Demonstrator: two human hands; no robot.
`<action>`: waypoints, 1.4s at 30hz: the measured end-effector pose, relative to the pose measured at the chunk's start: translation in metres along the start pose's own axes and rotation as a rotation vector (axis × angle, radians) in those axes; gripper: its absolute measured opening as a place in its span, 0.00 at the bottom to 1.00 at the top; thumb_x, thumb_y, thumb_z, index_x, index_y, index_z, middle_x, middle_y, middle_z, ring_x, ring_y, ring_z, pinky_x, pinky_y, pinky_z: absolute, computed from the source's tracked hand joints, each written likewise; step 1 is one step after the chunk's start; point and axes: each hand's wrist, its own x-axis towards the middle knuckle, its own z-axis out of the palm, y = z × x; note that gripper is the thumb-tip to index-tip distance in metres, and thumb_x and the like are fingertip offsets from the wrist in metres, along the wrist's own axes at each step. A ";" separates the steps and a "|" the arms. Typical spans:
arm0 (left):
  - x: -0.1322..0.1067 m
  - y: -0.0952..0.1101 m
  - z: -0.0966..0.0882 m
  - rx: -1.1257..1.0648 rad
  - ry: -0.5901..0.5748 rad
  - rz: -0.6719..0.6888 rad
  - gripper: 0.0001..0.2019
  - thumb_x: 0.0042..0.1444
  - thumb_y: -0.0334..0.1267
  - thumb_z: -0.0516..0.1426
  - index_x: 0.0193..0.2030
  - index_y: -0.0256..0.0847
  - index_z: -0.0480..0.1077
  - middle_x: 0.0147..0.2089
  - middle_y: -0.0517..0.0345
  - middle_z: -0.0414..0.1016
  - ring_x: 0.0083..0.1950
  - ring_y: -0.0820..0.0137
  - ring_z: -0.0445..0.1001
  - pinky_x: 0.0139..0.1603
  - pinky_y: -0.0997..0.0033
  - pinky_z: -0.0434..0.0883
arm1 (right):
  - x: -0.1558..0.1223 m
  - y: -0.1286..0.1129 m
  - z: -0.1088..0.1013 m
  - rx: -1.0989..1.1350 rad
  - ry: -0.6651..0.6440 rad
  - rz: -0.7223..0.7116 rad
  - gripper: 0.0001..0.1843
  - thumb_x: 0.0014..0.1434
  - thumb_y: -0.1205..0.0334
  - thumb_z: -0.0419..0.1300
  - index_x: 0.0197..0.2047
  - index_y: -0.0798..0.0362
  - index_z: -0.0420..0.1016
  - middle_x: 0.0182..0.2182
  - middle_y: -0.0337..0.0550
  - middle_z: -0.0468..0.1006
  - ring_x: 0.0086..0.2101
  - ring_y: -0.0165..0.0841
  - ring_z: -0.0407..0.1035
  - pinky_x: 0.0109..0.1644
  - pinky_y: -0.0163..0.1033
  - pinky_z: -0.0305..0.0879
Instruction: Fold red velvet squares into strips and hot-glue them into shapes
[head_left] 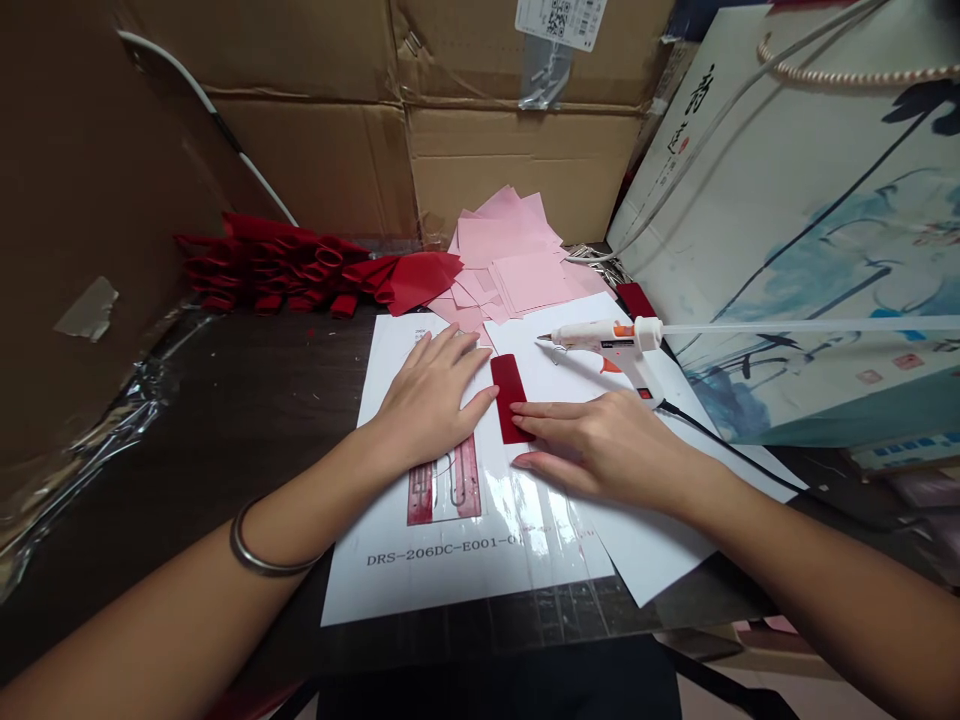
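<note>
Left fingers (457, 375) and right fingers (555, 425) lie flat and open, holding nothing, their tips touching either side of a dark red strip (508, 395). It lies on white printed paper (465, 590) on the table (225, 430); a hot glue gun (615, 345) sits just beyond.

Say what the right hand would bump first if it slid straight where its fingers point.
The right hand would meet the dark red strip first. Its top finger already seems to rest on the strip's edge, though depth is hard to tell.

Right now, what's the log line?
left hand: flat on white printed sheet | right hand: on dark red rectangular strip | white hot-glue gun: nearby
</note>
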 end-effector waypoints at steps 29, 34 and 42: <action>-0.014 0.028 -0.003 -1.078 0.538 0.190 0.17 0.53 0.28 0.64 0.49 0.45 0.72 0.54 0.51 0.74 0.57 0.59 0.72 0.62 0.51 0.67 | 0.007 -0.006 0.007 0.546 0.573 0.179 0.07 0.58 0.69 0.62 0.41 0.55 0.79 0.32 0.39 0.82 0.18 0.21 0.58 0.19 0.33 0.52; -0.018 0.031 -0.005 -0.968 0.564 0.293 0.17 0.53 0.28 0.64 0.50 0.43 0.74 0.48 0.51 0.79 0.50 0.61 0.76 0.55 0.55 0.72 | 0.006 -0.004 0.008 0.606 0.615 0.120 0.09 0.59 0.71 0.61 0.43 0.53 0.78 0.37 0.40 0.83 0.26 0.24 0.70 0.22 0.32 0.59; -0.018 0.033 -0.013 -0.771 0.626 0.355 0.12 0.57 0.26 0.61 0.46 0.43 0.77 0.42 0.54 0.81 0.44 0.67 0.79 0.49 0.62 0.75 | 0.004 -0.003 0.008 0.562 0.635 0.050 0.12 0.58 0.72 0.61 0.45 0.51 0.77 0.39 0.41 0.83 0.22 0.24 0.67 0.20 0.32 0.58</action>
